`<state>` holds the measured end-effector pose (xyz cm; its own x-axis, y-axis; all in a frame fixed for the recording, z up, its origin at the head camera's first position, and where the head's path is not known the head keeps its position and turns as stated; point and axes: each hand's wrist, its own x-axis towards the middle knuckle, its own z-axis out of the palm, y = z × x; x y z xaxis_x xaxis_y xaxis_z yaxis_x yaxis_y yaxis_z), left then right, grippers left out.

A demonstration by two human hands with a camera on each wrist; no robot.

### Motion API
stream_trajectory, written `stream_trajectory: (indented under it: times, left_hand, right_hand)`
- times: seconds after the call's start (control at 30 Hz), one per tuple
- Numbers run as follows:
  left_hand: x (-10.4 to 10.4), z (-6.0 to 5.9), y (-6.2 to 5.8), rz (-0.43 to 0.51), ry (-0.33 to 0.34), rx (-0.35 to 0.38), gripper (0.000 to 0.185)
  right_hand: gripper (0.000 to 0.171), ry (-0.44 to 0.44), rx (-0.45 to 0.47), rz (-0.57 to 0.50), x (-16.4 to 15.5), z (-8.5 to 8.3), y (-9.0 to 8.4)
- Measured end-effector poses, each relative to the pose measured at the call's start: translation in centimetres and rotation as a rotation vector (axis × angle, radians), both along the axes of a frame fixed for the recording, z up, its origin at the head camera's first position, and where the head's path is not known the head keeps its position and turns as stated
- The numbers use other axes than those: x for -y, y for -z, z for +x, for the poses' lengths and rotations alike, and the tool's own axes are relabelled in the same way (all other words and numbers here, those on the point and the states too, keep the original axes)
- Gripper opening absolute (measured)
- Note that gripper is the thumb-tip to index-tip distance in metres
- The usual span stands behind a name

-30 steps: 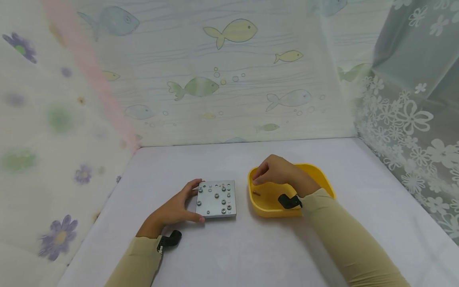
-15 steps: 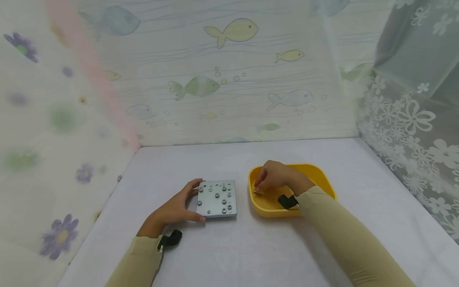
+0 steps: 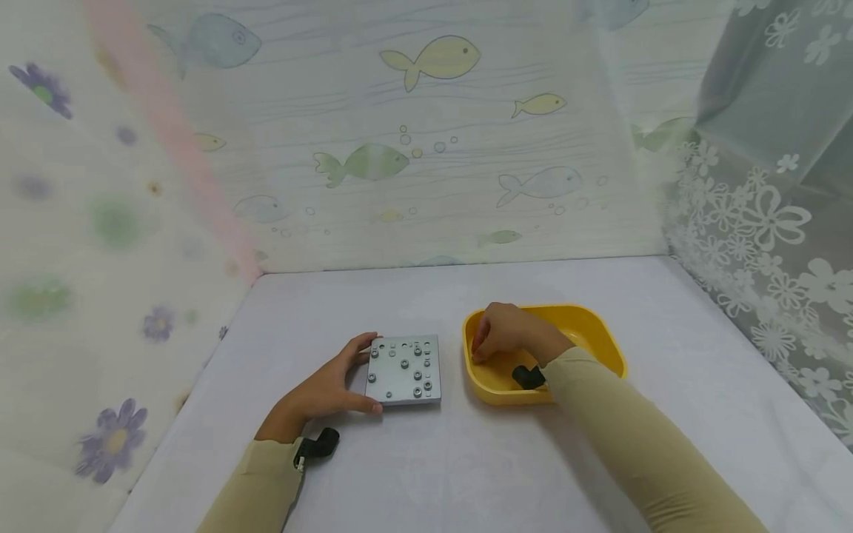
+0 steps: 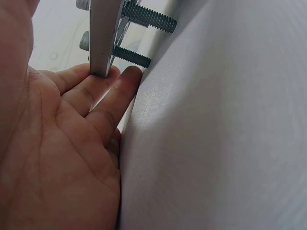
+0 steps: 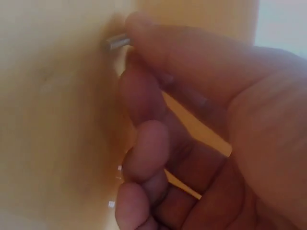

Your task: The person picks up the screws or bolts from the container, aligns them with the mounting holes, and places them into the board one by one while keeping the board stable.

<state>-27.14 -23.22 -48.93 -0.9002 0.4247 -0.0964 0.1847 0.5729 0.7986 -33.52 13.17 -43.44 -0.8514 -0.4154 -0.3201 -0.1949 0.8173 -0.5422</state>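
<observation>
A square silver metal plate [image 3: 395,381] with several socket-head screws and holes lies on the table, left of centre. My left hand [image 3: 324,390] grips its left side, thumb at the near corner and fingers at the far one. In the left wrist view threaded screws [image 4: 132,56] stick out beneath the plate [image 4: 103,43], close to my fingertips. My right hand [image 3: 503,333] reaches into the yellow tray [image 3: 506,397], near its left wall. There, in the right wrist view, thumb and index finger pinch a small metal pin [image 5: 117,42]; its other end is hidden by the fingers.
Black wrist cameras [image 3: 318,444] are strapped at both cuffs. A white cloth [image 3: 426,474] covers the table. Behind it hangs a curtain [image 3: 426,207] printed with fish, and a lace-patterned curtain [image 3: 766,222] hangs on the right.
My right hand has lowered into the tray to where the pin was lying, and its fingers have closed on it. The left hand and the plate have stayed in place.
</observation>
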Motion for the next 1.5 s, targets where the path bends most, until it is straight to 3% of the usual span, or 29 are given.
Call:
stream_trajectory:
  times: [0.43,0.93,1.5]
  left_hand:
    - [-0.2,0.0,0.0,-0.002,-0.007,-0.001,0.129]
    - [-0.1,-0.2,0.2,-0.001,-0.011,0.004,0.129]
    - [0.0,0.0,0.0,0.009,-0.01,0.006,0.129]
  right_hand:
    - [0.007,-0.012,-0.022,-0.001,-0.1,-0.3,0.6]
    - [0.004,-0.055,-0.164,-0.03,-0.6,-0.2,-2.1]
    - [0.003,0.011,-0.24,-0.142,0.8,0.8,-5.4]
